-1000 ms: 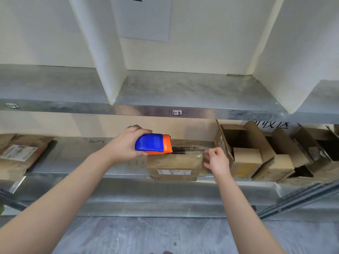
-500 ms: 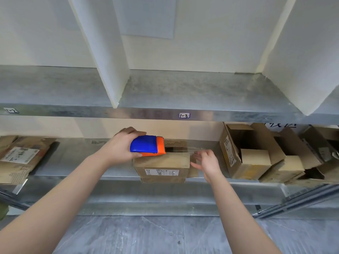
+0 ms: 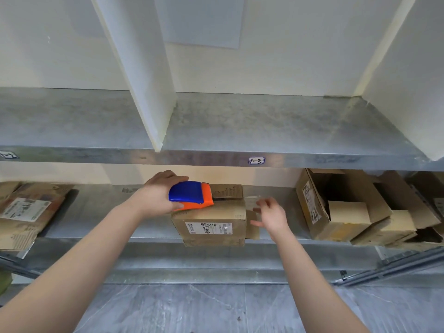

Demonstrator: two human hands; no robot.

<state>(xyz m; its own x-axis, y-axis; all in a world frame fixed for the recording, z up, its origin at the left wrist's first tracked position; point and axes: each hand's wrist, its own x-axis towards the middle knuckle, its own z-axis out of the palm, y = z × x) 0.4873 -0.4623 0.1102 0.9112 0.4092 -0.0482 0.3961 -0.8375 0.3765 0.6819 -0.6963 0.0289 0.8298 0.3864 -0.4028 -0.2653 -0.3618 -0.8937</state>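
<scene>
While the left hand point(image 3: 156, 195) clamps its fingers round the tape dispenser point(image 3: 189, 197) on top of the cardboard box point(image 3: 211, 218) at the front edge of the lower shelf point(image 3: 96, 212), the right hand point(image 3: 271, 216) hovers just off the box's right end, fingers apart, holding nothing. Box looks light, stiff, likely slides on metal: brace its right side. Clear tape point(image 3: 251, 200) is thin, sticky: pinch its end.

The metal shelf point(image 3: 96, 212) carries flattened cardboard point(image 3: 24, 212) at left, a labelled box point(image 3: 209, 219) mid-shelf, open cartons point(image 3: 348, 212) at right.
</scene>
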